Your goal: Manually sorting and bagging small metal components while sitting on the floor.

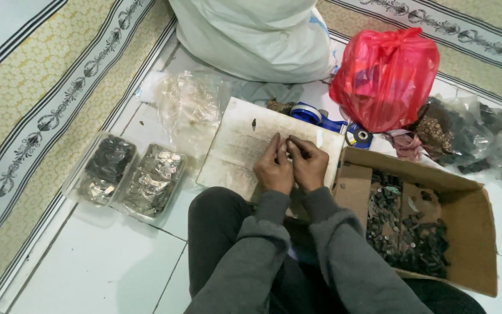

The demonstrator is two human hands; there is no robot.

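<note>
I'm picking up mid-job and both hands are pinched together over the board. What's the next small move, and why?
Probably finish joining the small part pinched between the left hand and right hand, keeping it over the pale board. Both sets of fingers meet there; what they hold is too small to tell. Only then reach right to the cardboard box of dark pieces.

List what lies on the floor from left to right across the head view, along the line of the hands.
Patterned rug → clear tray of dark pieces → clear tray of silvery pieces → worn board → left hand → right hand → cardboard box of small dark parts.
</note>
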